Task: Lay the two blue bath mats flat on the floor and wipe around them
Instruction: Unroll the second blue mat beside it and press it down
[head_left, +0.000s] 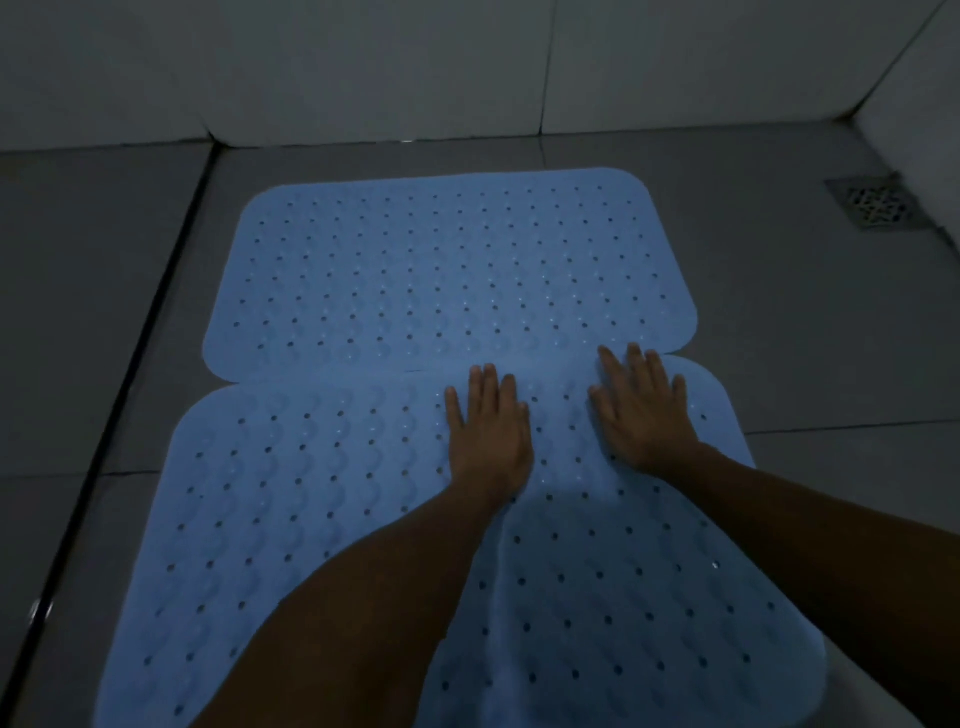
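Bath mats, two, blue, perforated; spread end to end on grey tiled floor (104, 291).
Far mat (447, 270) lies near the wall (363, 67); near mat (291, 509) meets its edge. Left hand (488, 431) and right hand (644, 410) press palm-down on near mat's far edge, fingers (480, 384) straight, released, grasping nothing; forearms extended forward. Floor drain (875, 203) at right.

Before me: grey tiled floor (779, 322) with thin grout lines; a dark straight channel (135, 364) running along my left, from the wall towards me. White tiled wall (363, 67) at the far edge. Square metal floor drain grate (875, 203) with patterned openings, far right, near the wall corner.
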